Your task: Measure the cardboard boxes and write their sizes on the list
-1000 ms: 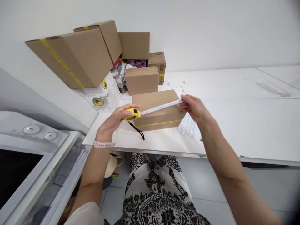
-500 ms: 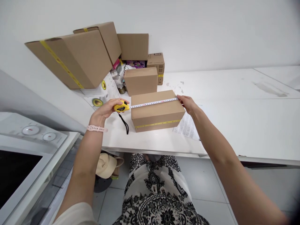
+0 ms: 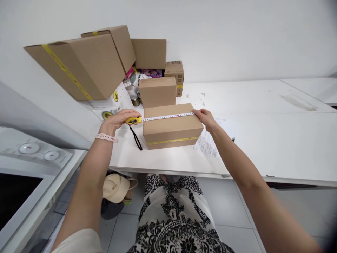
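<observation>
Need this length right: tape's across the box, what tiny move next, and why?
Probably press the blade down at the left edge of the cardboard box with the left hand and read there: the right hand pins its end at the right edge, the tape case just past the left.

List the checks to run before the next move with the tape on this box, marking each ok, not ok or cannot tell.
1. Left hand grips the tape measure case beside the left end of the box: ok.
2. Right hand holds the end of the blade at the right edge of the box: ok.
3. Blade runs straight across the box top: ok.
4. Box sits flat on the table: ok.
5. Blade figures readable: cannot tell, too small.
6. End hook caught over the edge: cannot tell, hidden under the hand.
</observation>
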`<state>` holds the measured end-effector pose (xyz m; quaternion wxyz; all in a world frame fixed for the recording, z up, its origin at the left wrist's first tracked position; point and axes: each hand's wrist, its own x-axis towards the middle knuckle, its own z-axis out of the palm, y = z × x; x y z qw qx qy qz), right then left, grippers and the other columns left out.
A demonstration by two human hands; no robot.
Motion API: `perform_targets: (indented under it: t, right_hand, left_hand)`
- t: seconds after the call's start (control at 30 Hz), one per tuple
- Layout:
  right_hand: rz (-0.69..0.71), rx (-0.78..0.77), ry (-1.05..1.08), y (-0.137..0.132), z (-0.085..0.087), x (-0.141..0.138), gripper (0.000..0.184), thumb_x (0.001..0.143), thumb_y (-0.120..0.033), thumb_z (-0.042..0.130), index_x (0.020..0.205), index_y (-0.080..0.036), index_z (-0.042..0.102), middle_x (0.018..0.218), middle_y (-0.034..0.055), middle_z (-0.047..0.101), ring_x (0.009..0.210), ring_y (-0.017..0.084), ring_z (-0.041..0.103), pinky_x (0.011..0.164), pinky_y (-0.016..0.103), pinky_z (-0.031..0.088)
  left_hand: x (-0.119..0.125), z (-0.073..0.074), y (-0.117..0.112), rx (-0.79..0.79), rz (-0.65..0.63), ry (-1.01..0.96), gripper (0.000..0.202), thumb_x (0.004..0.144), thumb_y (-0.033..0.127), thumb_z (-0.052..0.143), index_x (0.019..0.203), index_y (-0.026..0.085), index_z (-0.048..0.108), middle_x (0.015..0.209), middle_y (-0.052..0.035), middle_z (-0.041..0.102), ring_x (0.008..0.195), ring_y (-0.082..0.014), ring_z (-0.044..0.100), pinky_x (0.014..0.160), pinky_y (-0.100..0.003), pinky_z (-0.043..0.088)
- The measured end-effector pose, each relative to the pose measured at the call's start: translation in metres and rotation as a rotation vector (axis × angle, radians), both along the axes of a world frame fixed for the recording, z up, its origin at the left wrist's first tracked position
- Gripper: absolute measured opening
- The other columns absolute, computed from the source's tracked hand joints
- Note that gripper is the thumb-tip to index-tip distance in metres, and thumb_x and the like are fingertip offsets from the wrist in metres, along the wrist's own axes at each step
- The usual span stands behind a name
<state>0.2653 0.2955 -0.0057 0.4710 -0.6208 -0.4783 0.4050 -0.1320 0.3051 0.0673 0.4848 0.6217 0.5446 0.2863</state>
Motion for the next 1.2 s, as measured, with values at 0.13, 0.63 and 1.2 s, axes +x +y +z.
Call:
perform_targets:
  t: [0.13, 0.63, 1.2]
  right_hand:
    - [-0.070, -0.009, 0.034, 0.000, -0.004, -0.006, 0.040, 0.077, -0.049, 0.075, 0.071, -0.021, 0.047, 0.074, -0.0008, 0.054, 0.069, 0.013, 0.048, 0.061, 0.027, 0.037]
    - [-0.088, -0.021, 0.048, -0.002, -0.003, -0.008, 0.038, 0.079, -0.045, 0.076, 0.070, -0.020, 0.048, 0.071, -0.0017, 0.054, 0.066, 0.012, 0.047, 0.058, 0.025, 0.036]
    - [-0.090, -0.020, 0.093, -0.001, -0.004, -0.008, 0.037, 0.079, -0.043, 0.076, 0.070, -0.020, 0.049, 0.072, -0.0012, 0.054, 0.067, 0.012, 0.047, 0.057, 0.025, 0.036]
  left_hand:
    - [0.004, 0.012, 0.009, -0.001, -0.060, 0.136, 0.030, 0.059, 0.039, 0.085, 0.076, 0.017, 0.076, 0.078, -0.0057, 0.071, 0.070, -0.0184, 0.063, 0.060, -0.025, 0.047]
    - [0.025, 0.029, 0.026, -0.157, -0.240, 0.504, 0.013, 0.053, 0.028, 0.075, 0.059, 0.017, 0.069, 0.058, -0.0014, 0.060, 0.054, -0.0150, 0.053, 0.049, -0.024, 0.040]
    - [0.021, 0.023, 0.038, -0.298, -0.306, 0.441, 0.020, 0.054, 0.030, 0.081, 0.063, 0.017, 0.070, 0.066, -0.0049, 0.068, 0.059, -0.0161, 0.061, 0.054, -0.023, 0.046]
